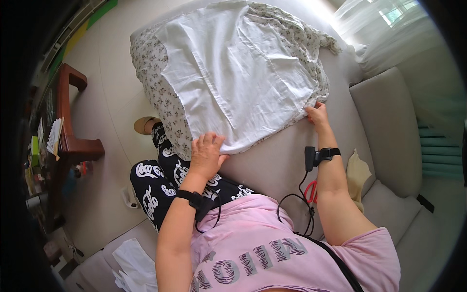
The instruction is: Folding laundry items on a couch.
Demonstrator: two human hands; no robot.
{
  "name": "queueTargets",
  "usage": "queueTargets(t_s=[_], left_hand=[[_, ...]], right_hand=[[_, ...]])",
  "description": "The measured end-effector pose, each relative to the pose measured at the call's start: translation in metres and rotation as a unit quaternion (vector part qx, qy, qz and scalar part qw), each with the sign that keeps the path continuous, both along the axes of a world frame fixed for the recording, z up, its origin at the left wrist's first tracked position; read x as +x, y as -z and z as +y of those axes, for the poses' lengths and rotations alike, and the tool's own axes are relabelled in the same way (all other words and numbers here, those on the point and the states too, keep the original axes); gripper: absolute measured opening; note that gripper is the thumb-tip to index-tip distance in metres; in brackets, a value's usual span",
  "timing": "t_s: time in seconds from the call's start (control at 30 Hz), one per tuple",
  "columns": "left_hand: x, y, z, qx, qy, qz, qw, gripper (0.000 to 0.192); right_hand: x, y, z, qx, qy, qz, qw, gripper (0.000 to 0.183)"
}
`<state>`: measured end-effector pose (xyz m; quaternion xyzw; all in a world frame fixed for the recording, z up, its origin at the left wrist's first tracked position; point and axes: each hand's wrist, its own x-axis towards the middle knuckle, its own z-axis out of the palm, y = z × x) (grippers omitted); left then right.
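Note:
A piece of white fabric [233, 69] lies spread with creases over a floral-print cloth [157, 76] on the grey sofa seat. My left hand [208, 151] rests on the near left corner of the white fabric, fingers bent over its edge; whether it pinches the cloth is hard to see. At the near right corner, my right hand [316, 111] pinches the edge of the cloths between thumb and fingers. Both wrists wear black straps with small devices and cables.
Red-handled scissors [311, 192] and a beige cloth [357, 175] lie on the sofa by my right arm. More white fabric [135, 262] is at the lower left. A dark wooden table [73, 146] holding a folding fan [55, 138] stands at the left. Sofa cushions [386, 131] border the right.

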<state>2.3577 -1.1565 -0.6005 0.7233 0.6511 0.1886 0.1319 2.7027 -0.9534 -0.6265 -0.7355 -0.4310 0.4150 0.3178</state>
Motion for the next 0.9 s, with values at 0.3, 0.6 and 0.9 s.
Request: queueTargets(t_s=[0.3, 0.6, 0.9], left_hand=[[-0.011, 0.019, -0.001, 0.034, -0.106, -0.034, 0.993, 0.046], [-0.027, 0.041, -0.015, -0.162, -0.286, -0.246, 0.912, 0.049], [-0.026, 0.019, -0.015, -0.212, -0.29, -0.568, 0.74, 0.014]], right_hand=[[-0.014, -0.03, -0.033, 0.177, -0.076, -0.36, 0.913, 0.048], [0.005, 0.005, 0.054, 0.202, -0.05, -0.242, 0.948, 0.055], [0.037, 0.013, 0.091, 0.087, -0.047, -0.202, 0.974, 0.035]])
